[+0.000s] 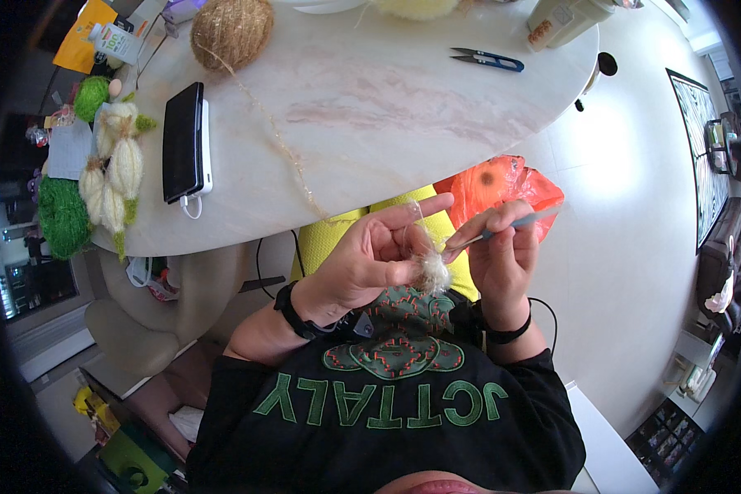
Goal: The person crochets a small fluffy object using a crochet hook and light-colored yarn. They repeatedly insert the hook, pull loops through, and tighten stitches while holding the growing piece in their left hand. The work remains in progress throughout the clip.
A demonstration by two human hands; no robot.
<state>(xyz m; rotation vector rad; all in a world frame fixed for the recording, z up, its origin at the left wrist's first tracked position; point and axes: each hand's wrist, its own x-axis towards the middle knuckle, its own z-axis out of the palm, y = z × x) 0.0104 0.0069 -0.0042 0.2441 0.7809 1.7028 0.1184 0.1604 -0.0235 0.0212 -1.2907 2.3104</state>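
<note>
My left hand (386, 250) pinches a small fuzzy cream crochet piece (433, 273) between thumb and fingers, its index finger stretched out with yarn looped round it. In my right hand (503, 247) is a crochet hook with a blue-grey handle (519, 222); its metal end reaches the top of the fuzzy piece, and the tip is hidden in the fibres. A thin tan yarn strand (278, 139) runs from a large brown yarn ball (231, 31) across the marble table (370, 123) and over its edge to my left hand.
Thread snips (486, 59) lie at the far right of the table. Left of centre are a phone on a white power bank (185, 145), cream crocheted pieces with green tips (123, 167) and green yarn (63, 216). A red plastic bag (506, 185) is beyond my right hand; a chair (160, 309) stands left.
</note>
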